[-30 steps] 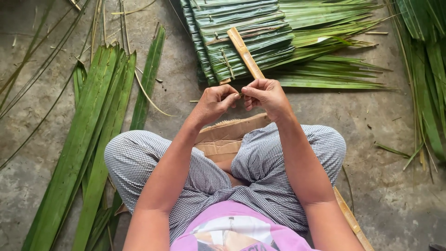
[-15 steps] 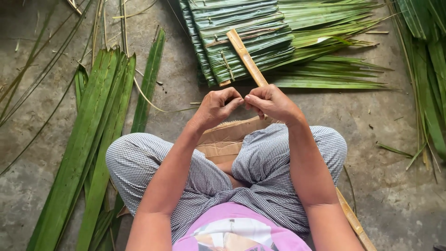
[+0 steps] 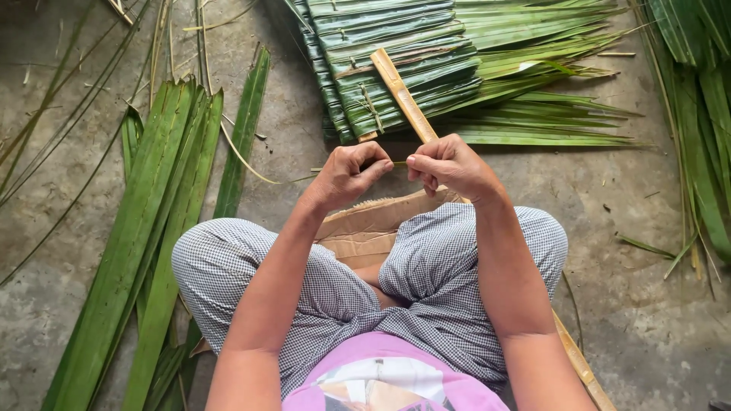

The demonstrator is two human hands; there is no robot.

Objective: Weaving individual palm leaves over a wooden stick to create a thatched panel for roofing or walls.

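- A thin green strip point(image 3: 396, 164) is pinched between thumb and forefinger of the left hand point(image 3: 349, 173) and of the right hand point(image 3: 449, 164), so that it is stretched taut across the small gap between them.
- Both hands are curled into loose fists, close together but not touching, just above the knees and near the middle of the scene; a fine strip is gripped more surely that way, by judgement.
- The strip runs on past the left hand toward the left, where a thin pale end point(image 3: 293, 178) trails over the floor point(image 3: 624, 198).
- A bamboo slat point(image 3: 403, 93) is laid slanting from the far middle down under the right hand, with its other end showing at the near right beside the leg.
- A sheet of folded leaves point(image 3: 396, 68) is threaded on the far part of the slat, within arm's reach and straight ahead.
- Long loose leaves point(image 3: 152, 228) are laid lengthwise at the left, well apart from the hands; more lie at the far right point(image 3: 700, 114).
- A piece of cardboard point(image 3: 365, 228) is spread under the crossed legs, seemingly as a seat on the bare floor.
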